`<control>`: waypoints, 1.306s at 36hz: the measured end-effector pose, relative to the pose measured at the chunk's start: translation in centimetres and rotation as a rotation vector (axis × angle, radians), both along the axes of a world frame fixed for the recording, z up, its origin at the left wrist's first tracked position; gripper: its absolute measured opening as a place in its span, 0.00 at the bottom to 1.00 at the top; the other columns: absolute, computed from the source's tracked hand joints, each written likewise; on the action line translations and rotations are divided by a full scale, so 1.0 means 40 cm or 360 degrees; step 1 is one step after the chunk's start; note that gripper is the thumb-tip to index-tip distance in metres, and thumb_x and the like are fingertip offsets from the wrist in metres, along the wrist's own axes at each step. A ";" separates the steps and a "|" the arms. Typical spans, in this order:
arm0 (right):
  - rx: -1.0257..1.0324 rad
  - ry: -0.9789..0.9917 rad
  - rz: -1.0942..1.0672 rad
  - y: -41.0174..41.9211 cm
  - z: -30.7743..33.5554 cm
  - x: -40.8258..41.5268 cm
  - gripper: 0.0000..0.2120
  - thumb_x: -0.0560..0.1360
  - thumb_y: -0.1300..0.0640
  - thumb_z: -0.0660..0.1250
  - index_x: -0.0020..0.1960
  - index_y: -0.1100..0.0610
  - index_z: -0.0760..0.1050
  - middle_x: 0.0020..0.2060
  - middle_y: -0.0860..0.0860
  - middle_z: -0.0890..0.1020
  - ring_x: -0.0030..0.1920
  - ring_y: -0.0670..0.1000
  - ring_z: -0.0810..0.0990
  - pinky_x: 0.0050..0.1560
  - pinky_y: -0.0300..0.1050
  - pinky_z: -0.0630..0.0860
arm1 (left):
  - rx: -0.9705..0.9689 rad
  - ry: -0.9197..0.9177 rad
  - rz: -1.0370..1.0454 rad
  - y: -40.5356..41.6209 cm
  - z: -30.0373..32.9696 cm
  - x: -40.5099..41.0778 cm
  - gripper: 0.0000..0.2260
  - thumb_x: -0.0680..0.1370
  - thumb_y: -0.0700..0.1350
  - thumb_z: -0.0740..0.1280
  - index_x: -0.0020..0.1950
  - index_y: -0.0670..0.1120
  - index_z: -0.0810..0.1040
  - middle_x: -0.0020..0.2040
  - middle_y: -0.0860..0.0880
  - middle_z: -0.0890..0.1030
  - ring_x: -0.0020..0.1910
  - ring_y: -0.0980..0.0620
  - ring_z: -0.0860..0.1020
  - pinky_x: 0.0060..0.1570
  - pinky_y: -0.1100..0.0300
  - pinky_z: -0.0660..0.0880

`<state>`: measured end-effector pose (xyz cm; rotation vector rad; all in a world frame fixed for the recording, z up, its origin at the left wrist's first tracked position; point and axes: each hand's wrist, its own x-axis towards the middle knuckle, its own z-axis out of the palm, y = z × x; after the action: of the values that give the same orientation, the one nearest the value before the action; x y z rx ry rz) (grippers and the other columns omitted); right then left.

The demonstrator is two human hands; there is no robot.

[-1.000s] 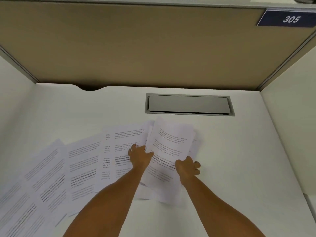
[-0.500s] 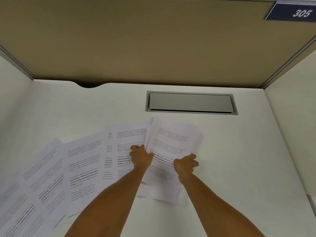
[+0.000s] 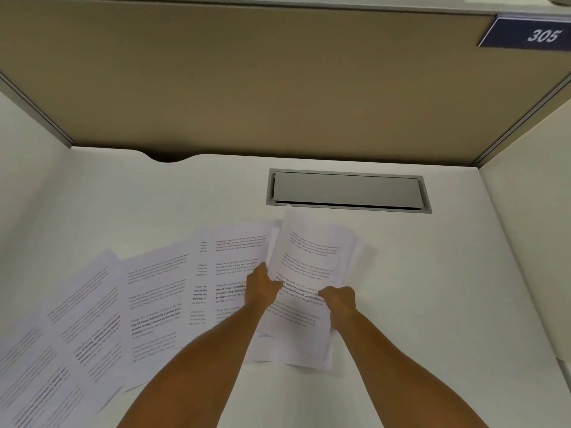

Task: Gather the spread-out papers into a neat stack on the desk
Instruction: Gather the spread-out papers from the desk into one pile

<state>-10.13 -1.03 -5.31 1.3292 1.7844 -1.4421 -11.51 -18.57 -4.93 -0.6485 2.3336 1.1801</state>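
Note:
A small bundle of printed white sheets (image 3: 312, 257) is held upright and slightly tilted over the desk (image 3: 432, 288), a little right of centre. My left hand (image 3: 262, 287) grips its left edge and my right hand (image 3: 340, 302) grips its right edge, both about halfway down the pages. Several more printed sheets (image 3: 154, 291) lie fanned out flat across the left part of the desk, overlapping one another, the leftmost ones (image 3: 46, 366) running off the frame's edge. One sheet (image 3: 234, 257) lies partly under the held bundle.
A grey cable-access flap (image 3: 346, 189) is set into the desk just beyond the bundle. Tan partition walls (image 3: 278, 88) close off the back, with white side panels left and right. A blue sign reading 305 (image 3: 537, 35) hangs at the top right.
The bundle has been raised and its top now reaches nearly to the grey flap. My right hand has curled tighter on its right edge. The fanned sheets on the left have not moved.

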 end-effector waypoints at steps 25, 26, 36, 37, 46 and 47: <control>-0.0141 0.0647 0.0156 -0.020 0.163 0.048 0.15 0.76 0.71 0.67 0.42 0.53 0.68 0.39 0.43 0.74 0.42 0.39 0.73 0.49 0.41 0.76 | 0.0279 0.0452 0.0212 -0.072 0.159 0.086 0.15 0.74 0.47 0.74 0.57 0.42 0.77 0.54 0.44 0.83 0.54 0.45 0.82 0.53 0.48 0.81; -0.0144 0.0657 0.0176 -0.028 0.168 0.045 0.14 0.76 0.71 0.67 0.41 0.56 0.68 0.39 0.45 0.75 0.41 0.40 0.73 0.49 0.42 0.76 | 0.0271 0.0465 0.0232 -0.085 0.168 0.090 0.15 0.74 0.47 0.74 0.56 0.41 0.78 0.53 0.44 0.83 0.53 0.45 0.82 0.52 0.48 0.81; -0.0174 0.0724 0.0458 -0.138 0.211 0.016 0.16 0.73 0.74 0.65 0.52 0.56 0.80 0.48 0.55 0.85 0.52 0.56 0.83 0.52 0.52 0.82 | 0.0110 0.0461 0.0342 -0.218 0.214 0.118 0.16 0.72 0.49 0.76 0.55 0.45 0.78 0.54 0.46 0.84 0.48 0.48 0.82 0.46 0.53 0.81; -0.0174 0.0713 0.0478 -0.151 0.211 0.013 0.17 0.73 0.74 0.65 0.54 0.56 0.80 0.45 0.53 0.84 0.50 0.55 0.83 0.46 0.47 0.82 | 0.0090 0.0434 0.0351 -0.229 0.211 0.121 0.15 0.72 0.49 0.76 0.54 0.45 0.78 0.54 0.46 0.84 0.47 0.48 0.82 0.45 0.53 0.81; -0.0059 0.0509 0.0578 -0.242 0.178 0.002 0.13 0.74 0.73 0.63 0.55 0.63 0.78 0.43 0.55 0.81 0.39 0.51 0.77 0.36 0.39 0.74 | 0.0072 0.0241 0.0438 -0.283 0.165 0.128 0.17 0.72 0.48 0.76 0.55 0.41 0.78 0.53 0.44 0.83 0.52 0.43 0.82 0.52 0.45 0.81; -0.0034 0.0482 0.0580 -0.246 0.170 0.002 0.13 0.74 0.73 0.63 0.56 0.64 0.78 0.42 0.55 0.80 0.39 0.51 0.77 0.35 0.39 0.73 | 0.0065 0.0223 0.0447 -0.285 0.157 0.127 0.17 0.72 0.48 0.76 0.55 0.41 0.78 0.52 0.44 0.83 0.52 0.43 0.82 0.52 0.45 0.81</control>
<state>-10.06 -10.89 1.47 0.7484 2.0631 -1.5038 -6.41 -29.95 1.35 -0.9302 2.3813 1.4332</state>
